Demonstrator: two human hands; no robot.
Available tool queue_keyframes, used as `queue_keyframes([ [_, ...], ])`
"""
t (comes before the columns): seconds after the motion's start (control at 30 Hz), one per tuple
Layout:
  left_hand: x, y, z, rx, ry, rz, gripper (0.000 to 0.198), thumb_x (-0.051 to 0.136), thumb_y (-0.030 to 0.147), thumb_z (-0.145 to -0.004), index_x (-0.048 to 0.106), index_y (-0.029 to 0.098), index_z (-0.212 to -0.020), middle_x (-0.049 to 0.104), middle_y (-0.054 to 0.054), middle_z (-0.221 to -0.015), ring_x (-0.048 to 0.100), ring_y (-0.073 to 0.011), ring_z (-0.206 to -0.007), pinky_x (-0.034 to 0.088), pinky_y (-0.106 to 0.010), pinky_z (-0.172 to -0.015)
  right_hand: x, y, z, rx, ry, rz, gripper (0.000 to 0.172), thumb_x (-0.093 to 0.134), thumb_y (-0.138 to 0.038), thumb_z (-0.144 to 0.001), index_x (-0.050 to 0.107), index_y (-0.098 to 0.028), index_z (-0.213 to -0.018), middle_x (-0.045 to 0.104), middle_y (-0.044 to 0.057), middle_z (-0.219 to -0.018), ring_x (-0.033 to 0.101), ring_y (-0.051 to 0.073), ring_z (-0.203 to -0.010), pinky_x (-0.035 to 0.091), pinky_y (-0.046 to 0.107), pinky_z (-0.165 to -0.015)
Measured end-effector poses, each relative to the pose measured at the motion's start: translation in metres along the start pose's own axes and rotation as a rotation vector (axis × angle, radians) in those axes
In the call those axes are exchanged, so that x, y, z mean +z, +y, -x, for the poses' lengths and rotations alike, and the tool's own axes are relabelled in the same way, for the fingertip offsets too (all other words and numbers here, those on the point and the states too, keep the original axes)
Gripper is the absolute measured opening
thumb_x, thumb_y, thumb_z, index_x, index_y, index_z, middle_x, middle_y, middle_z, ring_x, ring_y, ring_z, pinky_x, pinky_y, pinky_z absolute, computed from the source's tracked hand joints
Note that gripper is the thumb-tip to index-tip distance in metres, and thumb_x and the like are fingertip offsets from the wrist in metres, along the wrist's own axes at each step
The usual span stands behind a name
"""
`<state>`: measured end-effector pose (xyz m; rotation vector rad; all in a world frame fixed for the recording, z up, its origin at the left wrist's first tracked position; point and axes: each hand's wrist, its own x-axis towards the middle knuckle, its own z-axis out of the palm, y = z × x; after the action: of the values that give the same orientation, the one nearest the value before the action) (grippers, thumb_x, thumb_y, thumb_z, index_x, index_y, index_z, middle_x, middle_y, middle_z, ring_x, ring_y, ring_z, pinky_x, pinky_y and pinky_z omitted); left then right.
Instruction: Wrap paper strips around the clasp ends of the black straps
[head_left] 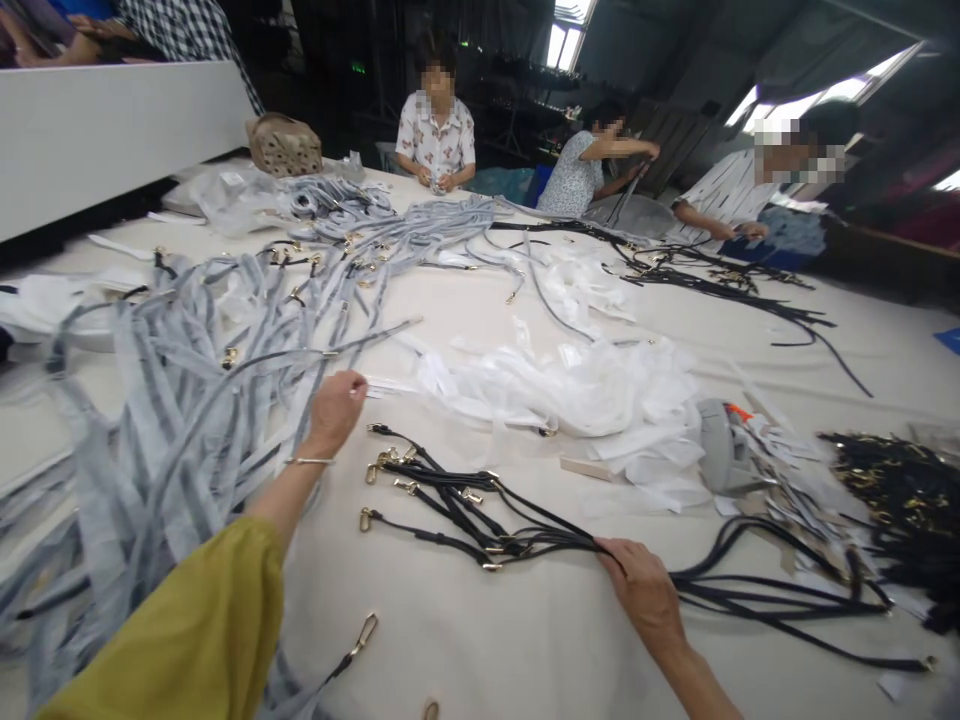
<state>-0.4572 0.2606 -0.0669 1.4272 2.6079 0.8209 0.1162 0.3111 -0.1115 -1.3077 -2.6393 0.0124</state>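
My right hand (pixel 646 590) is closed round a bundle of thin black bag straps (pixel 540 525) with gold-coloured metal clasps. The straps lie across the white table, with their clasp ends to the left of the hand and loops to its right. My left hand (pixel 337 408) is raised over the table with its fingers curled together. Close by its fingertips are thin white strips, and I cannot make out whether the hand holds one. Beside that hand, many straps in pale translucent wrapping (pixel 172 430) spread over the left side.
Crumpled white wrapping (pixel 555 385) heaps across the middle. A grey tape dispenser (pixel 724 445) stands to its right, near a pile of black straps with gold fittings (pixel 892 490). Several people work round the far side. A patterned bag (pixel 285 146) sits at the back left.
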Motion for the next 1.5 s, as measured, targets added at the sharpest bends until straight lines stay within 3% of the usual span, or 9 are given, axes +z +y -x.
queue_keyframes([
  [0.1, 0.041, 0.054, 0.033, 0.274, -0.22, 0.1, 0.01, 0.056, 0.024, -0.088, 0.065, 0.02, -0.091, 0.068, -0.003, -0.093, 0.061, -0.0185, -0.09, 0.048, -0.031, -0.082, -0.009, 0.02, 0.004, 0.11, -0.109, 0.056, 0.032, 0.043, -0.037, -0.096, 0.071, -0.024, -0.105, 0.074, 0.008, -0.101, 0.066, 0.024, -0.093, 0.045, 0.036, -0.08],
  [0.23, 0.084, 0.104, 0.06, 0.457, -0.355, 0.118, 0.033, 0.074, 0.02, -0.074, 0.066, 0.026, -0.106, 0.064, -0.003, -0.12, 0.055, -0.0219, -0.113, 0.042, -0.034, -0.097, -0.028, 0.037, 0.005, 0.294, -0.363, 0.176, 0.025, 0.05, -0.028, -0.087, 0.071, -0.028, -0.101, 0.074, 0.005, -0.103, 0.066, 0.026, -0.098, 0.047, 0.039, -0.082],
  [0.43, 0.094, 0.113, 0.07, 0.389, -0.365, 0.013, 0.012, 0.055, 0.021, -0.091, 0.063, 0.015, -0.098, 0.064, -0.007, -0.106, 0.057, -0.0238, -0.107, 0.042, -0.044, -0.096, -0.048, 0.035, 0.005, 0.412, -0.382, 0.254, 0.033, 0.047, -0.009, -0.076, 0.074, -0.024, -0.088, 0.075, 0.011, -0.088, 0.07, 0.035, -0.084, 0.05, 0.046, -0.068],
  [0.63, 0.068, 0.112, 0.09, 0.273, -0.401, 0.002, 0.019, 0.053, 0.028, -0.094, 0.061, 0.013, -0.101, 0.065, -0.007, -0.097, 0.061, -0.0233, -0.098, 0.044, -0.045, -0.093, -0.037, -0.037, -0.016, 0.174, -0.281, 0.071, 0.034, 0.045, -0.024, -0.092, 0.064, -0.021, -0.119, 0.068, 0.01, -0.122, 0.06, 0.025, -0.115, 0.047, 0.039, -0.1],
  [0.83, 0.073, 0.163, 0.104, 0.201, -0.406, 0.225, 0.033, 0.072, 0.036, -0.079, 0.063, 0.016, -0.102, 0.062, -0.008, -0.119, 0.05, -0.0268, -0.121, 0.033, -0.047, -0.107, -0.001, -0.146, -0.03, -0.122, -0.3, -0.197, 0.046, 0.06, -0.014, -0.078, 0.064, -0.022, -0.123, 0.064, 0.009, -0.128, 0.058, 0.028, -0.119, 0.046, 0.041, -0.105],
  [1.0, 0.072, 0.181, 0.097, -0.069, -0.362, 0.535, 0.023, 0.052, 0.035, -0.093, 0.062, 0.015, -0.088, 0.066, -0.005, -0.094, 0.06, -0.0209, -0.097, 0.045, -0.044, -0.094, 0.028, -0.147, -0.022, -0.136, -0.369, -0.112, 0.057, 0.051, -0.003, -0.077, 0.059, -0.026, -0.129, 0.068, 0.007, -0.12, 0.062, 0.025, -0.114, 0.049, 0.036, -0.101],
  [1.2, -0.007, 0.147, 0.126, -0.12, -0.44, 0.962, 0.041, 0.036, 0.051, -0.093, 0.056, 0.016, -0.103, 0.065, -0.004, -0.084, 0.061, -0.0169, -0.076, 0.049, -0.028, -0.069, 0.019, -0.132, -0.018, 0.006, -0.34, -0.121, 0.048, 0.051, -0.011, -0.084, 0.059, -0.019, -0.13, 0.068, 0.009, -0.122, 0.062, 0.024, -0.116, 0.05, 0.032, -0.1],
  [1.33, -0.057, 0.083, 0.201, -0.312, -0.522, 1.02, 0.05, 0.051, 0.063, -0.081, 0.058, 0.017, -0.101, 0.067, -0.006, -0.091, 0.06, -0.0171, -0.072, 0.047, -0.027, -0.064, 0.011, -0.135, -0.022, 0.009, -0.36, -0.129, 0.037, 0.051, -0.017, -0.085, 0.066, -0.018, -0.119, 0.067, 0.012, -0.122, 0.059, 0.028, -0.119, 0.047, 0.036, -0.103],
  [1.5, -0.077, 0.001, 0.303, -0.644, -0.388, 0.671, 0.03, 0.054, 0.051, -0.076, 0.051, 0.021, -0.076, 0.054, 0.002, -0.06, 0.052, -0.0184, -0.059, 0.037, -0.028, -0.057, 0.009, -0.13, -0.025, -0.032, -0.368, -0.186, 0.033, 0.048, -0.026, -0.09, 0.065, -0.018, -0.117, 0.068, 0.01, -0.118, 0.06, 0.025, -0.114, 0.046, 0.033, -0.101],
])
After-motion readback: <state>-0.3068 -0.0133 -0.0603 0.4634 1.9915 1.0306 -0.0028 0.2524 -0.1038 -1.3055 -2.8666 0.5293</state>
